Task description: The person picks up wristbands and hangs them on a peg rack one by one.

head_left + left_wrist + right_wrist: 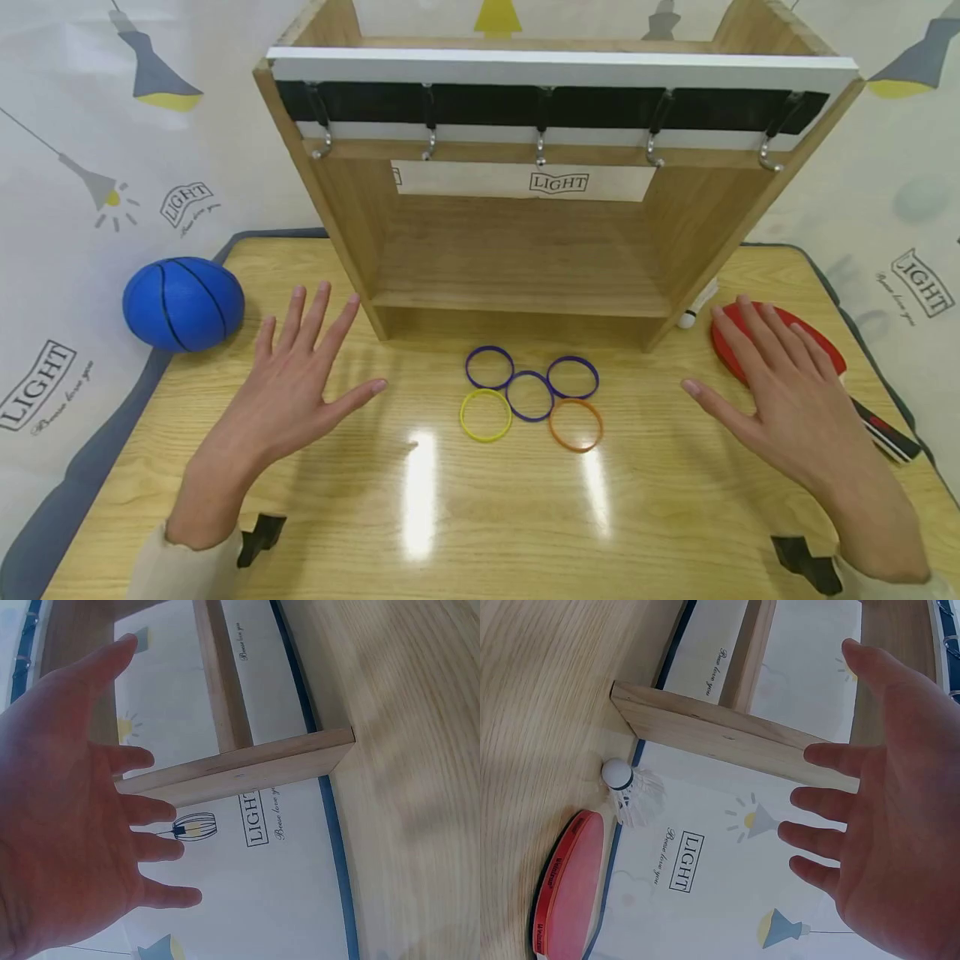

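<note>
My left hand [288,392] hovers over the table's left side, fingers straight and spread, holding nothing. The right hand [795,400] is likewise spread and empty, partly covering a red table tennis paddle [813,333] from the head view. Between the hands lie several thin rings: blue ones such as the middle blue ring [529,420], a yellow ring [485,439] and an orange ring [576,450]. Behind them stands a wooden rack [517,250] with a row of metal hooks [540,150] along its upper front. Both wrist views show open palms with nothing in them.
A blue ball [183,304] sits at the table's far left. A shuttlecock [622,780] lies beside the rack's right leg, near the paddle. Printed cloth [60,275] surrounds the wooden table [510,542], and light glares off its front.
</note>
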The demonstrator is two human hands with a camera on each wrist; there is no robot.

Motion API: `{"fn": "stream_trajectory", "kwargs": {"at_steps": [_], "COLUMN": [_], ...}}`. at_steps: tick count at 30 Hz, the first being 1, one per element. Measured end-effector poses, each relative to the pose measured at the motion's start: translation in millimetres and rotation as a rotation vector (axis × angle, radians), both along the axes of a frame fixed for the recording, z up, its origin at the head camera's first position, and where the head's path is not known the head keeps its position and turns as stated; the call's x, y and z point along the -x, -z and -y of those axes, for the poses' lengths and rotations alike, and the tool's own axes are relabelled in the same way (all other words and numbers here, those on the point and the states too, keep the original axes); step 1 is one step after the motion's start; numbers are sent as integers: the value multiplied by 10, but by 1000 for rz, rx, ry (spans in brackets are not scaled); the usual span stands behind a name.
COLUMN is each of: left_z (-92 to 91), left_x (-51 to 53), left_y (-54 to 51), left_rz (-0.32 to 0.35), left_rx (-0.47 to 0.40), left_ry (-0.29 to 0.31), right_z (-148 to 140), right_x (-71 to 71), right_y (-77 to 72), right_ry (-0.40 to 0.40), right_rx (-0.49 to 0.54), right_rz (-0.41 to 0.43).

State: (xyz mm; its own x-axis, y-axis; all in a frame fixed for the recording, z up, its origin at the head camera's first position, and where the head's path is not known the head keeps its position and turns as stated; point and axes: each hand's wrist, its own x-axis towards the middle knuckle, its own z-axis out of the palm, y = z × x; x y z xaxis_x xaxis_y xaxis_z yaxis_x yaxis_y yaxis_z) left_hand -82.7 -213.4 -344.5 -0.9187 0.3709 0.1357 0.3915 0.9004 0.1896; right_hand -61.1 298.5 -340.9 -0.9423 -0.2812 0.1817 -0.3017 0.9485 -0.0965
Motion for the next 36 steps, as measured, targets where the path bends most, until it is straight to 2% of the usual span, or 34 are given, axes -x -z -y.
{"fn": "stream_trajectory", "kwargs": {"at_steps": [11, 14, 16, 18, 22, 25, 28, 32, 36], "left_z": [3, 5, -8, -33, -122, -223, -348, -489, -560], "left_x": [1, 13, 52, 110, 244, 337, 405, 453, 505], "left_y": [11, 18, 25, 33, 25, -37, -161, -320, -386], "left_rz": [-2, -17, -55, -103, -213, -285, -329, -330, -326], "left_rx": [-20, -48, -115, -220, -510, -739, -907, -997, -1043], "left_ry": [4, 7, 16, 13, -33, -85, -127, -171, -185], "right_z": [5, 10, 18, 36, 101, 168, 250, 385, 539], "right_x": [-15, -18, -18, -13, 2, 12, 30, 58, 93], "right_y": [5, 4, 1, -7, -32, -48, -51, -59, -94], "right_ry": [7, 7, 11, 10, 7, -10, -61, -142, -213], "right_rx": [11, 19, 38, 67, 102, 90, 79, 75, 89], "right_rz": [1, 2, 10, 15, 20, -11, -65, -115, -147]}}
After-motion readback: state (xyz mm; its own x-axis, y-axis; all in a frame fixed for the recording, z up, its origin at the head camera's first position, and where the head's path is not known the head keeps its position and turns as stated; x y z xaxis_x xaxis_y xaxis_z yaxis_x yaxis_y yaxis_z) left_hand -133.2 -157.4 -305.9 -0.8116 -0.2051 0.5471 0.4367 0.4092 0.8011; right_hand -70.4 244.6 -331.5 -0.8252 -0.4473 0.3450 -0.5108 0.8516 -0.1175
